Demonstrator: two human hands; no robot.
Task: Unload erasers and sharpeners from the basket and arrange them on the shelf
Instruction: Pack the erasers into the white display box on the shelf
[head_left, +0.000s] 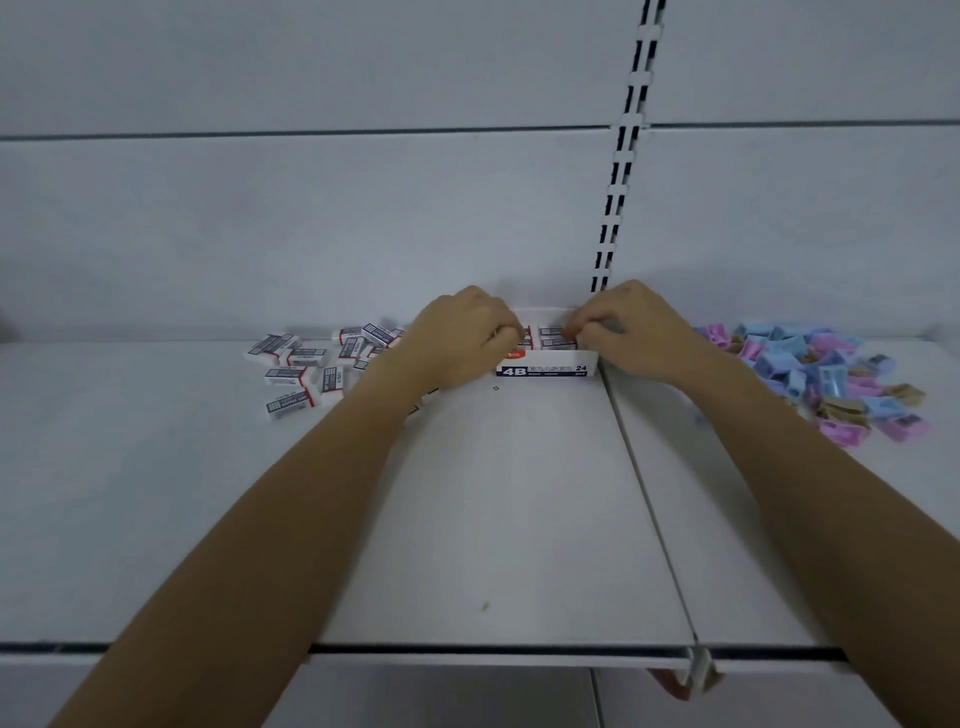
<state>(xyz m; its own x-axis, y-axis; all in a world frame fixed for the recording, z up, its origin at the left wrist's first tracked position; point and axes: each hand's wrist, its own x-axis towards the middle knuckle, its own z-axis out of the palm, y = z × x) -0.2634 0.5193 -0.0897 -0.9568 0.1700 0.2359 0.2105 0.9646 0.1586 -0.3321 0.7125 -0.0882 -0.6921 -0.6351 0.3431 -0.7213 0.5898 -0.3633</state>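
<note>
Shelf (519, 493): one, white, in two boards that meet at one seam (649, 493) running front to back. The front edge carries a dark strip, and one clip (701, 670) sits where the seam meets it. The near and middle parts of the boards are bare, giving open room between and beside the two forearms.

Left grip (462, 338): one, fingers curled, tips at the left end of the box. I cannot tell whether it is clamped on anything.

Right grip (634, 332): one, fingers curled, tips bunched on the erasers at the right end of the box. I cannot tell whether it is clamped on anything.

Box (543, 370): one, open-topped, marked "4B ERASER 24", far back on the shelf just left of the seam, between the two grips. About four erasers show inside it.

Loose erasers (291, 374): about ten visible, scattered left of the box. The left forearm hides part of the pile, so the count is unsure.

Sharpeners (821, 374): one heap right of the seam, blue, pink and tan, too many to count, lying near the back.

Back panel (311, 234): one, plain, closing the far edge. Slotted upright (628, 130): one, rising behind the box.
</note>
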